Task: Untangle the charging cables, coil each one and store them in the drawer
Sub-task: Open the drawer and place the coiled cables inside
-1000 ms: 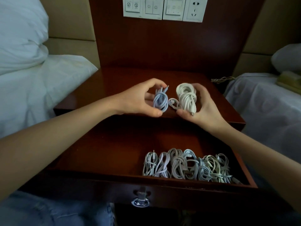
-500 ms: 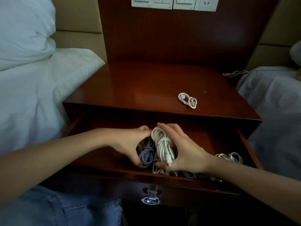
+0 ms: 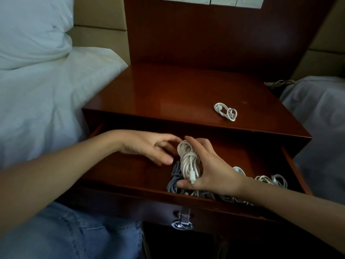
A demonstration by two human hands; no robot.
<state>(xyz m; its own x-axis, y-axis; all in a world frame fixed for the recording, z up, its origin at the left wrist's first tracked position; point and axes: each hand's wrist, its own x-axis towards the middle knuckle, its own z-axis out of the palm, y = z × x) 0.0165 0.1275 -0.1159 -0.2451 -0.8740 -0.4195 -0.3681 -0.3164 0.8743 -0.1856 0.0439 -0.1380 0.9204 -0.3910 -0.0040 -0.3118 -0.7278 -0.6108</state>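
Over the open wooden drawer (image 3: 130, 176), my right hand (image 3: 211, 169) holds a coiled white cable (image 3: 188, 161) between thumb and fingers, its plug pointing down. Under it a coiled blue-grey cable (image 3: 173, 181) lies in the drawer, free of any hand. My left hand (image 3: 149, 148) hovers just left of the white coil with relaxed fingers and holds nothing. Several more coiled cables (image 3: 268, 181) lie along the drawer's front right, partly hidden by my right arm. A small white cable (image 3: 225, 111) lies loosely looped on the nightstand top.
The nightstand top (image 3: 168, 98) sits between a bed with white sheets (image 3: 46, 94) on the left and another covered bed (image 3: 317, 113) on the right. A metal drawer handle (image 3: 182, 221) hangs at the front. A wall switch panel (image 3: 212, 0) is above.
Both hands came down from the nightstand top into the drawer with the two coils. My left hand has let go of the blue-grey coil, which now lies in the drawer.
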